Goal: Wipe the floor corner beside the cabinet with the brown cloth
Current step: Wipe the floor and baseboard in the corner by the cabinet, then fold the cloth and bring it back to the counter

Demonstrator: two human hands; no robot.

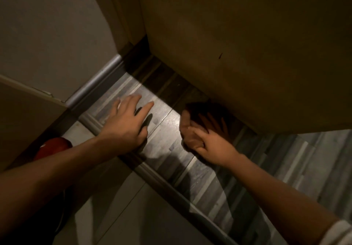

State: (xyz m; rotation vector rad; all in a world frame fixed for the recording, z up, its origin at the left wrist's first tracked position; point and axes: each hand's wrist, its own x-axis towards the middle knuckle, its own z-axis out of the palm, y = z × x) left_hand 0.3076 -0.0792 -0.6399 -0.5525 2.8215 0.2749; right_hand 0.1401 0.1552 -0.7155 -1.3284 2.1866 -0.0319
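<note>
Brown cloth (187, 130): pressed flat under your right hand (211, 142), against the cabinet (247, 54) base edge. Left hand (125, 126): released, palm braced on floor (163, 115). Floor corner (139, 64): apparently not yet reached; wiping remained, as judged.

No text, label or number can be read anywhere.
</note>
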